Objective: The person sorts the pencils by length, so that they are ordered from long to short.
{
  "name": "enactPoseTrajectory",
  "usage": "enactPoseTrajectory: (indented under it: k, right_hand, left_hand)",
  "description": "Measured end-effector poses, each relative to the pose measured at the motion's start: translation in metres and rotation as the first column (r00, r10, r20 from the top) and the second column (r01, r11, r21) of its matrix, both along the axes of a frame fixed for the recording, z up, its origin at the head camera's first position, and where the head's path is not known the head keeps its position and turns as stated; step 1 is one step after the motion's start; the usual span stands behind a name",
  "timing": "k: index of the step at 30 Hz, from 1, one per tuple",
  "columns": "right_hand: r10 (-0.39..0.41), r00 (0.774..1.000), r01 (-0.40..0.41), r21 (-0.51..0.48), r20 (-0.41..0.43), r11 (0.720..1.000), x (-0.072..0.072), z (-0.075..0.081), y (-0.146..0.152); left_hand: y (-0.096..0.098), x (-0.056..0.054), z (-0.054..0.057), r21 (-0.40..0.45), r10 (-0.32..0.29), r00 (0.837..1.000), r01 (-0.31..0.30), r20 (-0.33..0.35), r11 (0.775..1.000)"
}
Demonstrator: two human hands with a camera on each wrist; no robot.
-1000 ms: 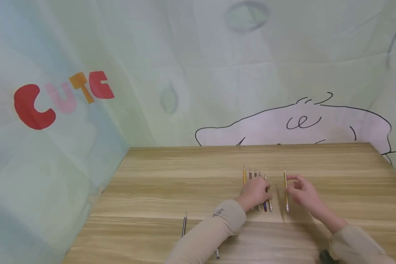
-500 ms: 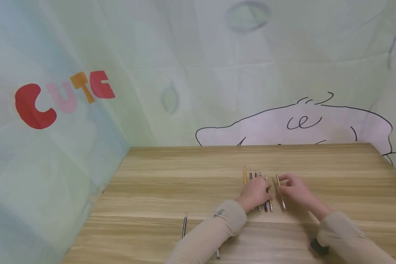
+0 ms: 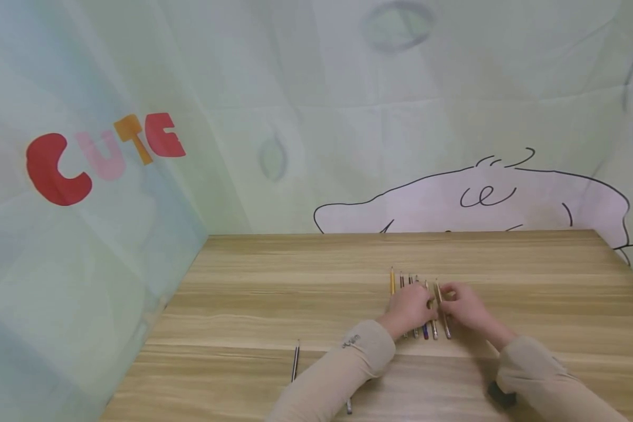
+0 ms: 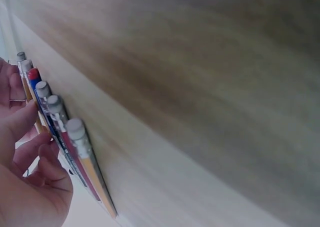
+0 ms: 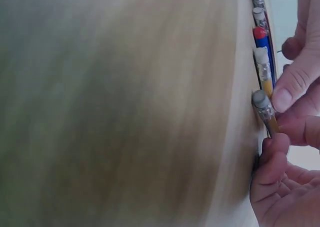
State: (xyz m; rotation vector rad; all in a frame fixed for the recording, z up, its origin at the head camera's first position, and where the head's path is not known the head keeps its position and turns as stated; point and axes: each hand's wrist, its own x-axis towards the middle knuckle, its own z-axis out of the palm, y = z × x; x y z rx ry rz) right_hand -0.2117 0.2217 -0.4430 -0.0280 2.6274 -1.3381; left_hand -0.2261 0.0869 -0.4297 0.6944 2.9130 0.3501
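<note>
Several pencils lie side by side in a row on the wooden table, their eraser ends toward me. At the row's left end is a yellow pencil [image 3: 392, 282]; farther right is a blue pencil with a red end [image 4: 34, 75]. My left hand [image 3: 410, 308] lies over the row and covers the pencils' middles. Its thumb and fingers pinch the pencil with a white eraser [image 5: 262, 55]. Just right of it, my right hand [image 3: 465, 307] pinches a yellow pencil with a grey eraser [image 5: 260, 99], slightly apart from the row and a little slanted.
A dark pencil [image 3: 295, 362] lies left of my left sleeve [image 3: 343, 369]. Another pencil's end [image 3: 349, 404] shows under that sleeve. A black object [image 3: 501, 394] is at my right cuff. Printed cloth [image 3: 264, 117] stands behind the table [image 3: 274, 269].
My right hand has moved left with its pencil, bringing it down beside the row. The pencil tilted on the way. My left hand has stayed in place.
</note>
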Motion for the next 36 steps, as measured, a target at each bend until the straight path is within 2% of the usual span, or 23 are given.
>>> enactPoseTrajectory:
  k: [4, 12, 25, 36]
  right_hand:
    - [-0.014, 1.000, 0.014, -0.001, 0.010, 1.000, 0.0002, -0.0013, -0.0029]
    - [-0.054, 0.998, 0.052, 0.057, 0.034, 0.997, 0.0010, -0.0010, -0.0060]
    - [-0.054, 0.998, 0.055, 0.073, -0.017, 0.996, 0.0045, -0.0006, -0.0061]
    - [-0.066, 0.998, 0.066, 0.067, -0.009, 0.996, 0.0043, -0.0023, -0.0055]
  left_hand:
    - [0.0007, 0.0002, -0.0010, 0.000, 0.011, 1.000, -0.011, -0.002, 1.000]
    - [0.0003, 0.0001, 0.0001, -0.002, 0.013, 1.000, -0.013, -0.001, 1.000]
    - [-0.0004, 0.0012, 0.0015, 0.003, -0.020, 1.000, 0.020, -0.018, 1.000]
    - [-0.0013, 0.0021, 0.0024, 0.005, -0.017, 1.000, 0.017, -0.008, 1.000]
